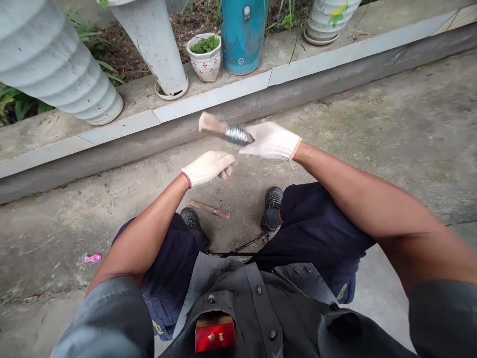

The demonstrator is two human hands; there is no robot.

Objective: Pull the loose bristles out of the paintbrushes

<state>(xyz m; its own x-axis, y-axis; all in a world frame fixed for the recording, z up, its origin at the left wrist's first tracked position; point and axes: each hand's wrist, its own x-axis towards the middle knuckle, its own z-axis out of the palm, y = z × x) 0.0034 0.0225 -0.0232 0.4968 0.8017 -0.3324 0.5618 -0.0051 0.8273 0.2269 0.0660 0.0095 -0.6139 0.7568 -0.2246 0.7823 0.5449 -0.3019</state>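
My right hand (272, 140), in a white knit glove, is closed around one end of a short wooden stick (212, 125). Silvery wire (237, 134) is wound in a thick band about the stick's middle, and the bare wood end points up and left. Lower and to the left, my left hand (207, 167), gloved too, has its fingers curled together, apart from the stick. Whatever it may pinch is too small to make out. On the ground below lies a second wooden stick (208, 209) with a little wire at its middle, beside my left shoe (194, 224).
A low tiled ledge (216, 102) runs across the front. On it stand tall white pots (152, 44), a small planter (205, 67) and a blue cylinder (244, 37). A pink object (93, 258) lies on the concrete at left. A red box (215, 334) sits in my shirt pocket.
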